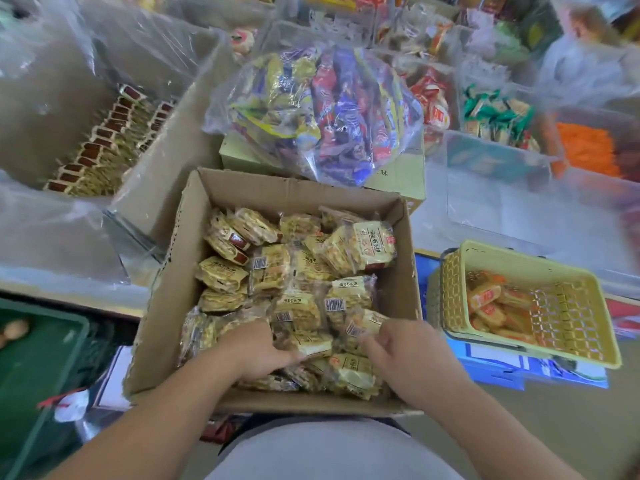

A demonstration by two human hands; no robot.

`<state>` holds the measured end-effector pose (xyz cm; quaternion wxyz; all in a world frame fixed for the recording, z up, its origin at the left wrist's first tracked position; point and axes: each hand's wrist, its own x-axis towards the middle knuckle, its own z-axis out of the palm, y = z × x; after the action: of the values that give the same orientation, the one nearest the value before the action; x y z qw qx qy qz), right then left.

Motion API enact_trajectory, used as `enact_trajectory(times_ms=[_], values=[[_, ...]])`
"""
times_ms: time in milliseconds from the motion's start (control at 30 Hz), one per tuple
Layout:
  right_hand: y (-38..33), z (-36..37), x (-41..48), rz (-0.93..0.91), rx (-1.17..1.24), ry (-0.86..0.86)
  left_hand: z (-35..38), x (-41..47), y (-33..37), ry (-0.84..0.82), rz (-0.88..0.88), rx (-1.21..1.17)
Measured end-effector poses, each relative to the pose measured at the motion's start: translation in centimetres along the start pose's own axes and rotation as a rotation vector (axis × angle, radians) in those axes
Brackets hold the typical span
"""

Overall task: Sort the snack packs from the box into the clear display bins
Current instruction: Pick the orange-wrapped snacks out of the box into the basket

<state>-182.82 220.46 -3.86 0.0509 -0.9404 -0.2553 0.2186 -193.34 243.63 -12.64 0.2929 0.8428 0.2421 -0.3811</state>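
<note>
An open cardboard box (180, 278) sits right in front of me, full of several yellow snack packs (360, 249). Both my hands are inside its near end. My left hand (258, 349) lies on the packs with its fingers curled around a pack (313, 342). My right hand (403, 351) has its fingers curled down among the packs and pinches one pack's edge (363, 329). At the far left a clear display bin (145, 202) lined with cardboard holds neat rows of the same kind of packs (104, 147).
A clear bag of mixed snacks (318, 112) lies on a closed carton behind the box. To the right a yellow basket (519, 261) holds orange packs. Clear bins (491, 188) with green, red and orange snacks stand at the back right. A green crate (38, 355) is at the lower left.
</note>
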Motion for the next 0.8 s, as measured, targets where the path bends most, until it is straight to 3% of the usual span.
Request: enact_trajectory(times_ms=[100, 267, 433, 800], values=[[0.2, 0.7, -0.6, 0.077, -0.095, -0.294, 0.5, 0.1, -0.9, -0.181, 0.025, 0.034], [-1.8, 4.2, 1.1, 0.086, 0.053, -0.573, 0.4, 1.0, -0.4, -0.397, 0.041, -0.010], [-1.0, 5.9, 3.3, 0.424, 0.593, -0.517, -0.3, 1.9, -0.8, -0.405, -0.029, -0.243], [-0.9, 7.5, 4.9, 0.551, 0.704, -0.687, 0.3, 2.0, -0.8, -0.407, -0.087, -0.491]])
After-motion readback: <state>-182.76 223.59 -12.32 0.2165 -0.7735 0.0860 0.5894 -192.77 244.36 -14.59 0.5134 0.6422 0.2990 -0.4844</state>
